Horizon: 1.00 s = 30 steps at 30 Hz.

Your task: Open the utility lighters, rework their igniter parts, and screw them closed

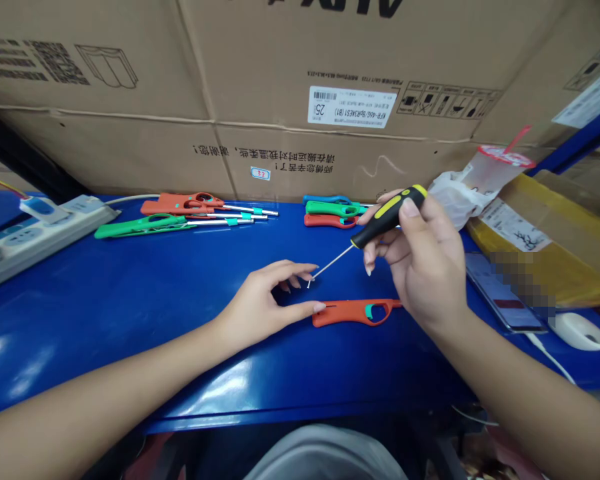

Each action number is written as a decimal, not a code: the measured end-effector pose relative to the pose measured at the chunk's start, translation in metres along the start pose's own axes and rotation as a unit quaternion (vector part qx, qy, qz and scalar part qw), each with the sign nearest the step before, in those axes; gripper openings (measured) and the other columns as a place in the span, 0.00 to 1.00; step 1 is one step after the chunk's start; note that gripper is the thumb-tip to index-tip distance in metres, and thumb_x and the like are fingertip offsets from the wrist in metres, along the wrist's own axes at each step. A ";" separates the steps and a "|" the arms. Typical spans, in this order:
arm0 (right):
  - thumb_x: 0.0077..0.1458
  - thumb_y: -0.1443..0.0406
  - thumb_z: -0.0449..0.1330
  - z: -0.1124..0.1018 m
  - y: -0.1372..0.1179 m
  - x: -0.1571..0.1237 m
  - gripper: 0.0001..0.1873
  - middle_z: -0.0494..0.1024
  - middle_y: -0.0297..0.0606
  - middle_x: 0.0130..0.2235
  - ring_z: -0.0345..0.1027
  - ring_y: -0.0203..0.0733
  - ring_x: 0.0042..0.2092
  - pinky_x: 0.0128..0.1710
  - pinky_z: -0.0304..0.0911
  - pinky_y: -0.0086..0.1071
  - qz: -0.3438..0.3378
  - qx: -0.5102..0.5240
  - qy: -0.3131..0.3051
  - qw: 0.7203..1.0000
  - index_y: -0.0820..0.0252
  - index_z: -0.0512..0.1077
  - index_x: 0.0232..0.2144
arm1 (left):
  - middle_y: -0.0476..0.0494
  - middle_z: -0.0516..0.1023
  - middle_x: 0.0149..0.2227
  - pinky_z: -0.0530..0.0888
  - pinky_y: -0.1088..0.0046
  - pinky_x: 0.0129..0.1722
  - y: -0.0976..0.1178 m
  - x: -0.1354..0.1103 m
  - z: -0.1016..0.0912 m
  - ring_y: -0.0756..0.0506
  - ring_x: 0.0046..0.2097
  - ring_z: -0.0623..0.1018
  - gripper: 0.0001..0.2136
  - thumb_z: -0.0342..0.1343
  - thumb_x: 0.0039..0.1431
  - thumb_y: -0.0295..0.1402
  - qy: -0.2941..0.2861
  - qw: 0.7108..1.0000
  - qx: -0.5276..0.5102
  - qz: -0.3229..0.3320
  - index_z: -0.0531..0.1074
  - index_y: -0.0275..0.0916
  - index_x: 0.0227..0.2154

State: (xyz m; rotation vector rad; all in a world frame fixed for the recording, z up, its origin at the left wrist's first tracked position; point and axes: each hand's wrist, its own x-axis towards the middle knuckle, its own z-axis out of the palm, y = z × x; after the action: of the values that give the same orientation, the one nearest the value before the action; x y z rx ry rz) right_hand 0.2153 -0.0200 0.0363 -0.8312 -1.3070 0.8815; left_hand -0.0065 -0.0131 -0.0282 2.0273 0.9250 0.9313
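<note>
My right hand (425,260) grips a black and yellow screwdriver (387,217), its thin shaft slanting down to the left. A small screw (309,284) hangs at the screwdriver's tip. Close by is my left hand (265,297), thumb and fingers apart, the fingertips next to the screw; whether they touch it I cannot tell. The left thumb tip reaches the butt end of an orange gas lighter (343,312) lying on the blue table. This lighter has a green trigger, and its right end is partly hidden behind my right hand.
Orange and green lighters (180,204) lie at the back left, and blue, green and red ones (330,220) behind my right hand. A power strip (45,230) sits left. On the right are a phone (500,293), a white device (580,331), a yellow parcel (575,233) and a bagged cup (495,170). Cardboard boxes (260,80) wall the back.
</note>
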 end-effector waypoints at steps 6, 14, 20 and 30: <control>0.64 0.53 0.61 -0.009 0.021 0.001 0.09 0.78 0.34 0.35 0.68 0.38 0.24 0.20 0.69 0.35 0.028 0.036 0.009 0.999 0.48 0.72 0.39 | 0.43 0.81 0.40 0.76 0.71 0.38 0.004 0.000 -0.002 0.49 0.37 0.78 0.14 0.70 0.58 0.36 0.032 0.999 -0.026 0.028 0.82 0.39 0.46; 0.64 0.53 0.61 -0.018 0.028 0.001 0.08 0.78 0.34 0.35 0.68 0.38 0.24 0.20 0.69 0.36 0.045 0.031 0.001 0.999 0.48 0.72 0.38 | 0.44 0.80 0.37 0.75 0.75 0.33 0.005 0.001 0.001 0.52 0.32 0.75 0.10 0.69 0.58 0.34 0.020 1.000 -0.022 0.008 0.84 0.39 0.42; 0.65 0.52 0.60 -0.017 0.024 -0.002 0.09 0.79 0.35 0.37 0.68 0.38 0.24 0.21 0.71 0.36 0.063 0.034 -0.014 0.997 0.47 0.72 0.39 | 0.44 0.81 0.34 0.73 0.76 0.31 0.005 0.002 0.002 0.52 0.30 0.75 0.07 0.67 0.60 0.33 0.000 1.000 -0.032 -0.001 0.85 0.38 0.39; 0.63 0.55 0.61 -0.014 0.026 -0.001 0.09 0.78 0.32 0.33 0.69 0.37 0.22 0.19 0.70 0.35 0.037 0.059 0.028 0.997 0.51 0.70 0.36 | 0.44 0.85 0.34 0.74 0.75 0.31 0.002 0.007 0.002 0.53 0.28 0.74 0.09 0.69 0.58 0.39 0.026 0.925 -0.305 -0.223 0.85 0.40 0.37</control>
State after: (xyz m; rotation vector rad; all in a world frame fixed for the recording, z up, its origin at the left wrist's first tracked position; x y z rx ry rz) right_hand 0.2272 -0.0098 0.0118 -0.8097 -1.1707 0.9773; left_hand -0.0006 -0.0087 -0.0257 1.2060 0.9247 0.8762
